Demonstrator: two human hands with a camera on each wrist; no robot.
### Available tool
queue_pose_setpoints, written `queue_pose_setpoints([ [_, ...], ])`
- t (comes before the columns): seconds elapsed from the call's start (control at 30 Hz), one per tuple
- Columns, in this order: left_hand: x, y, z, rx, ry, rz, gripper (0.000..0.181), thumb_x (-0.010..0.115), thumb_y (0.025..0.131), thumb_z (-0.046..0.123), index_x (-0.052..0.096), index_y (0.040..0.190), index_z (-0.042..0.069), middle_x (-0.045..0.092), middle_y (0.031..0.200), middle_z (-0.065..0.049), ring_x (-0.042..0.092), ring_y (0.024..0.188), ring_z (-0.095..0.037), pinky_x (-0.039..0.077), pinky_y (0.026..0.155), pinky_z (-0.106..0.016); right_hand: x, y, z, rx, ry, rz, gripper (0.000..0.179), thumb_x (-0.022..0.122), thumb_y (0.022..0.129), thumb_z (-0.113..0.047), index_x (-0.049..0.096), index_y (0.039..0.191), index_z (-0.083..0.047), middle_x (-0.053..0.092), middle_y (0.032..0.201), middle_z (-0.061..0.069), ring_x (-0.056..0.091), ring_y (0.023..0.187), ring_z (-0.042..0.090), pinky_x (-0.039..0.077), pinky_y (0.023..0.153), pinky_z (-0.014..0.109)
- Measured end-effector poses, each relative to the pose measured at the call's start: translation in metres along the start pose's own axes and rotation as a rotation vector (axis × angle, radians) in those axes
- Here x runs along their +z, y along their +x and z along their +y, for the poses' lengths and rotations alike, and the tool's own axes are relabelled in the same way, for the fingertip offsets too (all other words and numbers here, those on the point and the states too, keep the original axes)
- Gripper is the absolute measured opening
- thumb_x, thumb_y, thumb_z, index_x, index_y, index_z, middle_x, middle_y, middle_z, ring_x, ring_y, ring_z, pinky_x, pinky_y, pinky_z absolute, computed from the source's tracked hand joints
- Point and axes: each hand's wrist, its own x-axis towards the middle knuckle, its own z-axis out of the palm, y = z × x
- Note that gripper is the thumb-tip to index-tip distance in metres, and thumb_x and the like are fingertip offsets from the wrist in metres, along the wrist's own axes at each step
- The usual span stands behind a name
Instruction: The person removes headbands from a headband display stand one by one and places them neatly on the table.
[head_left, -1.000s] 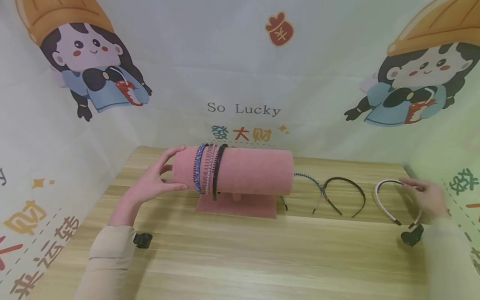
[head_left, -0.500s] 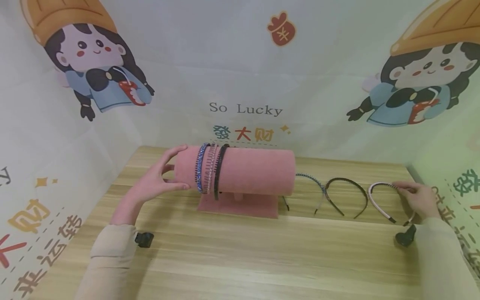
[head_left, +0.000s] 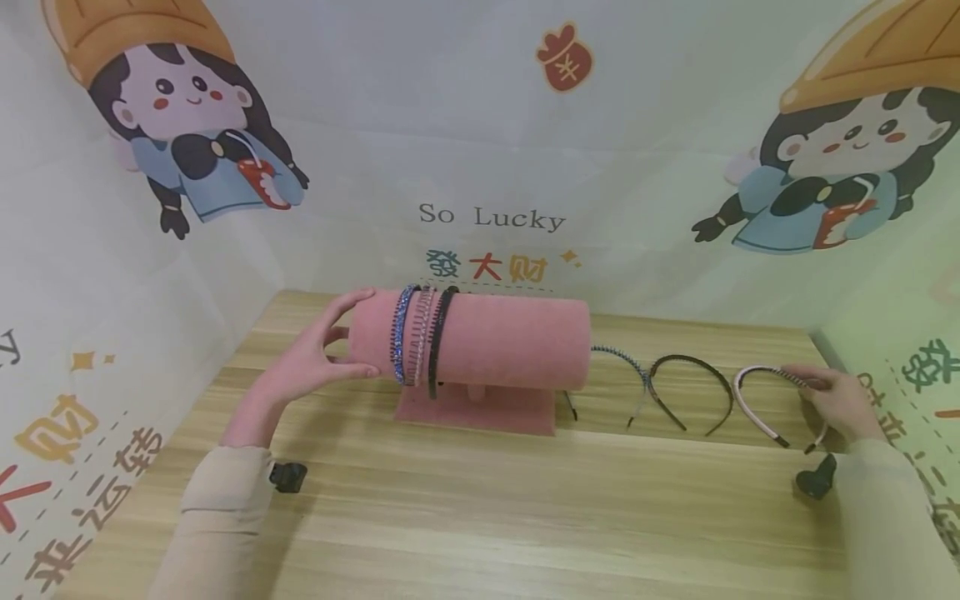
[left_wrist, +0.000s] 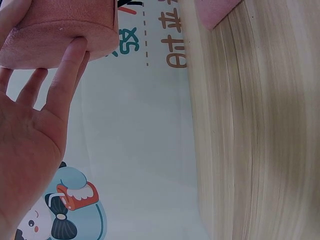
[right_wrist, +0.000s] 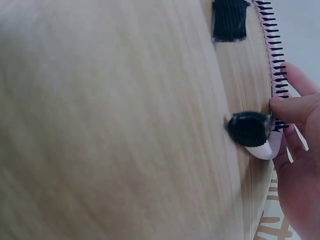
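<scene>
A pink padded headband stand [head_left: 517, 342] lies crosswise on its flat base in the head view. Blue, pale pink and black headbands hang around its left part. My left hand [head_left: 296, 367] grips the roller's left end, thumb in front and fingers behind; the left wrist view shows its fingertips [left_wrist: 77, 47] against the padded end. At the far right, my right hand [head_left: 843, 400] pinches a pale pink headband [head_left: 750, 410] by its right side. Seen from the right wrist, the thumb and fingers hold its band [right_wrist: 272, 55], which has black comb teeth inside.
A blue headband [head_left: 618, 353] and a dark headband [head_left: 693, 360] lie on the wooden table [head_left: 480, 508] between the stand and my right hand. A printed cloth [head_left: 480, 150] encloses the back and sides. Black wrist devices [head_left: 288, 477] sit near both sleeves.
My right hand has shifted left with the pale pink headband, nearer the dark one, and has barely moved in the last half second. My left hand stays on the stand.
</scene>
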Motion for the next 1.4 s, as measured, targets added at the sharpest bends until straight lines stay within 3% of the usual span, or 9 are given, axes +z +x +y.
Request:
queue_pose_setpoints([
  [0.1, 0.0, 0.0, 0.0, -0.004, 0.009, 0.001, 0.097, 0.08, 0.083, 0.012, 0.02, 0.155, 0.039, 0.017, 0.164, 0.002, 0.048, 0.126, -0.036, 0.06, 0.087, -0.036, 0.0, 0.0, 0.0, 0.0, -0.005, -0.016, 0.038, 0.053, 0.097, -0.005, 0.056, 0.134, 0.001, 0.047, 0.138, 0.036, 0.046, 0.121, 0.054, 0.041, 0.095, 0.069],
  [0.17, 0.0, 0.0, 0.0, -0.008, 0.013, 0.001, 0.097, 0.08, 0.083, 0.013, 0.02, 0.155, 0.04, 0.017, 0.164, 0.002, 0.049, 0.126, -0.036, 0.059, 0.088, -0.038, 0.0, 0.0, 0.0, -0.01, -0.02, -0.015, 0.038, 0.054, 0.096, -0.006, 0.058, 0.133, 0.0, 0.051, 0.137, 0.033, 0.06, 0.111, 0.036, 0.046, 0.092, 0.064],
  [0.27, 0.0, 0.0, 0.001, -0.01, 0.014, 0.0, 0.097, 0.08, 0.083, 0.013, 0.02, 0.155, 0.04, 0.017, 0.164, 0.002, 0.049, 0.126, -0.037, 0.059, 0.089, -0.04, -0.001, -0.001, 0.001, -0.045, -0.018, -0.008, 0.036, 0.057, 0.095, -0.007, 0.061, 0.13, 0.0, 0.069, 0.122, -0.004, 0.055, 0.096, -0.009, 0.054, 0.086, 0.037],
  [0.4, 0.0, 0.0, 0.001, -0.006, 0.009, -0.005, 0.097, 0.079, 0.084, 0.013, 0.02, 0.155, 0.039, 0.018, 0.164, 0.001, 0.049, 0.126, -0.037, 0.059, 0.089, -0.04, -0.001, -0.001, 0.001, -0.067, -0.011, -0.006, 0.035, 0.058, 0.094, -0.007, 0.063, 0.128, -0.001, 0.046, 0.103, -0.04, 0.036, 0.091, -0.026, 0.047, 0.076, 0.017],
  [0.53, 0.0, -0.001, 0.0, -0.005, 0.008, -0.004, 0.097, 0.079, 0.084, 0.012, 0.019, 0.155, 0.039, 0.019, 0.164, 0.0, 0.049, 0.126, -0.038, 0.059, 0.091, -0.044, -0.001, -0.002, -0.002, -0.055, -0.007, -0.04, 0.037, 0.054, 0.096, -0.006, 0.057, 0.132, 0.003, 0.067, 0.126, 0.004, 0.062, 0.106, 0.018, 0.053, 0.09, 0.052],
  [0.63, 0.0, -0.002, 0.001, -0.012, 0.011, -0.004, 0.097, 0.079, 0.083, 0.013, 0.019, 0.155, 0.04, 0.019, 0.164, 0.0, 0.049, 0.127, -0.039, 0.058, 0.092, -0.048, 0.0, -0.003, -0.002, -0.035, 0.0, -0.055, 0.039, 0.053, 0.097, -0.006, 0.053, 0.135, 0.005, 0.045, 0.139, 0.037, 0.046, 0.121, 0.056, 0.041, 0.093, 0.071],
  [0.8, 0.001, -0.001, 0.001, -0.019, 0.015, -0.004, 0.097, 0.08, 0.083, 0.015, 0.02, 0.155, 0.041, 0.02, 0.163, 0.001, 0.048, 0.128, -0.039, 0.058, 0.092, -0.049, 0.0, -0.005, 0.0, -0.038, -0.01, -0.013, 0.048, 0.059, 0.098, -0.016, 0.047, 0.139, 0.005, 0.044, 0.137, 0.041, 0.045, 0.119, 0.059, 0.037, 0.091, 0.075],
  [1.13, 0.001, -0.001, -0.001, -0.03, 0.028, 0.004, 0.097, 0.08, 0.083, 0.017, 0.02, 0.154, 0.043, 0.02, 0.163, 0.001, 0.047, 0.13, -0.039, 0.057, 0.094, -0.051, -0.016, -0.009, -0.007, -0.071, 0.064, -0.022, 0.074, 0.063, 0.097, -0.027, 0.022, 0.153, 0.001, 0.011, 0.155, 0.041, 0.014, 0.134, 0.07, 0.017, 0.102, 0.083],
  [1.4, -0.002, 0.004, 0.005, -0.007, 0.055, -0.013, 0.099, 0.082, 0.081, 0.016, 0.02, 0.155, 0.036, 0.014, 0.166, 0.002, 0.05, 0.126, -0.041, 0.059, 0.091, -0.048, -0.024, -0.009, -0.019, -0.141, 0.078, 0.044, 0.076, 0.068, 0.094, -0.024, 0.026, 0.154, -0.003, 0.017, 0.158, 0.033, 0.011, 0.142, 0.062, 0.015, 0.105, 0.083],
])
